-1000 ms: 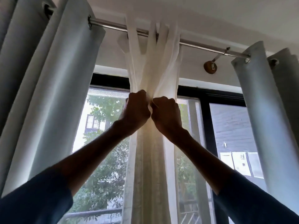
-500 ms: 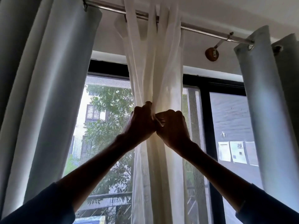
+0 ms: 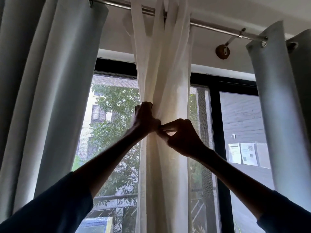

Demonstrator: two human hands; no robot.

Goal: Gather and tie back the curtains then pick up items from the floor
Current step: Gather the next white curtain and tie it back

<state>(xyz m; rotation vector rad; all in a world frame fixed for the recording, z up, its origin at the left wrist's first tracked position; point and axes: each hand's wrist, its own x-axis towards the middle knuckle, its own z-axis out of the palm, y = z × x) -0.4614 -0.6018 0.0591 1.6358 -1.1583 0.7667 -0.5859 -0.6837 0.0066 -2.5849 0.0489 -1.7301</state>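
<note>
**Surroundings.** A metal curtain rod (image 3: 215, 28) crosses the top of the view, sloping down toward 3 o'clock. A round wall bracket (image 3: 223, 51) at about 1 o'clock carries it. A heavy grey curtain (image 3: 55, 81) hangs on eyelets at 9 o'clock and fills the left side. A second grey curtain (image 3: 276, 106) hangs at 3 o'clock. Behind them stands a black-framed window (image 3: 214, 118). The left pane shows a leafy tree (image 3: 114, 118) and, toward 7 o'clock, a railing (image 3: 114, 198). Sheets of paper (image 3: 242, 153) show at the right pane toward 4 o'clock; whether they sit on the glass or beyond it cannot be told.

**Obstruction.** Both forearms, in dark blue sleeves (image 3: 50, 211), rise from 7 and 5 o'clock and cross the lower panes.

**Task item.** The white sheer curtain (image 3: 168, 73) hangs from the rod at 12 o'clock, in the centre of the view, covering the middle of the window. Its long axis runs upright, 12 to 6 o'clock. The folds fan out toward the rod, narrow to a waist at the hands, then drop straight out of view at 6 o'clock.

**Hands.** The left hand (image 3: 145, 119) is at the 9 o'clock edge of the waist, fingers curled round the bunched cloth. The right hand (image 3: 182, 138) is just beside it at 4 o'clock. Its thumb and forefinger meet at the fingertips (image 3: 164, 127), pinching a small fold of the sheer against the left hand.
</note>
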